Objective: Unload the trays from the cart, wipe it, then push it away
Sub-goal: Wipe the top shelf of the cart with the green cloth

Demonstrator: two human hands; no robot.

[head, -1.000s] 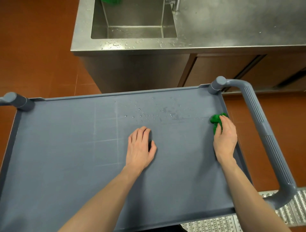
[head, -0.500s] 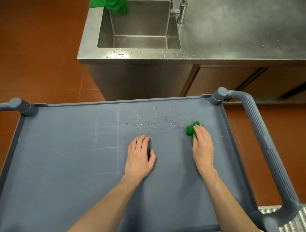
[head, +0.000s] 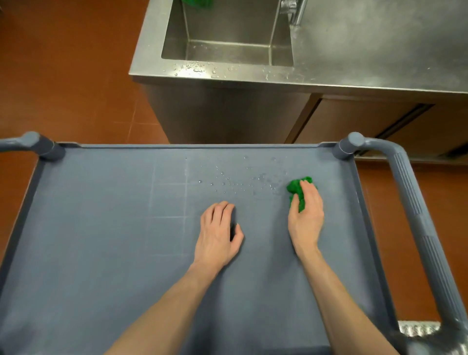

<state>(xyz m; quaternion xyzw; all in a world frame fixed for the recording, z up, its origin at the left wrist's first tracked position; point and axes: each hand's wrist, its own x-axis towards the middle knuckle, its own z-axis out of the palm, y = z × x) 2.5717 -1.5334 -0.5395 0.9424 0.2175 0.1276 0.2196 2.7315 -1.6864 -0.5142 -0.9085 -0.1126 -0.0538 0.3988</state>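
**Cart top, cloth in use**

Cart (head: 101,253): fills the lower frame, top shelf bare of trays. Your right hand (head: 306,215), right of centre, closes on a bunched green cloth (head: 296,188) beside water drops (head: 228,182). Your left hand (head: 217,235), centre, lies flat, empty.

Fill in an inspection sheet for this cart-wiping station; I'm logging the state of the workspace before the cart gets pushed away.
Surface: grey cart top, no trays on it; water droplets near the far edge, left of the cloth.
Job's things: green cloth bunched on the cart top near the right side; cart handle at the right.
Clutter: nothing seen on the cart.
Grips: right hand pressed on the cloth; left hand resting flat on the cart top, empty.
Cables: nothing seen.
Surroundings: steel sink with a wet rim beyond the cart, something green at its top edge, tap, steel counter, reddish-brown floor.
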